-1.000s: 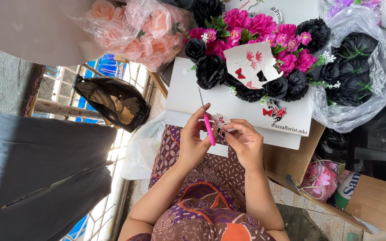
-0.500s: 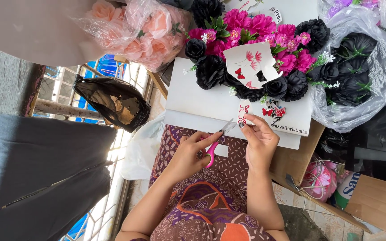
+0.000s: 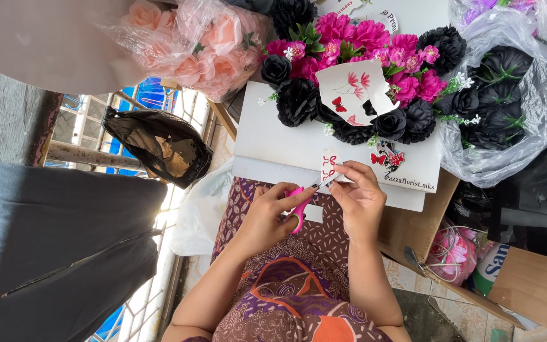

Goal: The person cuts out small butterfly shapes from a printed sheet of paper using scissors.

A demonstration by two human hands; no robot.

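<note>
The left hand (image 3: 272,215) was closed around the pink handles of a small pair of scissors (image 3: 302,204), whose blades pointed up and to the right into a small white paper piece with red butterfly prints (image 3: 329,167). The right hand (image 3: 361,197) pinched that paper between thumb and fingertips, holding it just over the near edge of a white box (image 3: 273,136); whether the blades were closed on the paper or only touching it was hard to tell, since the fingers hid the tips. Both hands worked above the lap, over a brown patterned cloth (image 3: 324,237), with little free room between the box edge and the body. On the box sat a flower arrangement of black and magenta blooms (image 3: 362,82) carrying a white card with red flowers (image 3: 354,92). To the left, past the box's edge, lay a black plastic bag (image 3: 159,145) and wrapped peach flowers (image 3: 204,44); to the right, black flowers in clear plastic (image 3: 508,95) crowded close against the box, and an open cardboard box (image 3: 413,225) stood just beside the right forearm.
</note>
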